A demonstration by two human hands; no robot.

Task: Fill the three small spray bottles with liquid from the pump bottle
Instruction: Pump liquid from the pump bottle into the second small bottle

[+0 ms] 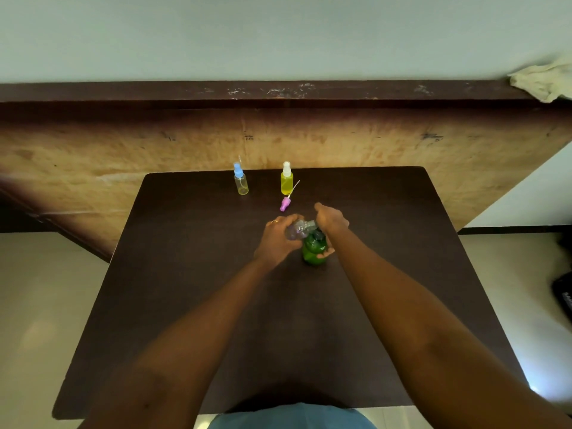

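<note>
The left hand (275, 239) is gripping a small clear plastic spray bottle (297, 230), fingers curling round its body. It is holding the bottle tilted, with the uncapped neck pointing toward 3 o'clock, at the pump head of a green translucent plastic pump bottle (313, 249). That pump bottle is standing upright near the middle of the dark brown rectangular table (192, 274), just to the 3 o'clock side of the left hand. The right hand (331, 219) is lying over the top of the pump head, its fingers reaching toward 11 o'clock. Whether it is clasping the head or only pressing on it cannot be told, as the hand is hiding the contact.

At 12 o'clock from the pump bottle, a purple plastic spray cap (285, 204) is lying on its side on the table, its thin dip tube pointing toward 1 o'clock. Farther along at 12 o'clock, a small spray bottle full of yellow liquid (286, 182) is standing upright with a whitish cap on. At 11 o'clock, near the far table edge, a small clear spray bottle with a blue cap (241, 183) is standing upright, showing a little yellow liquid at its bottom.
</note>
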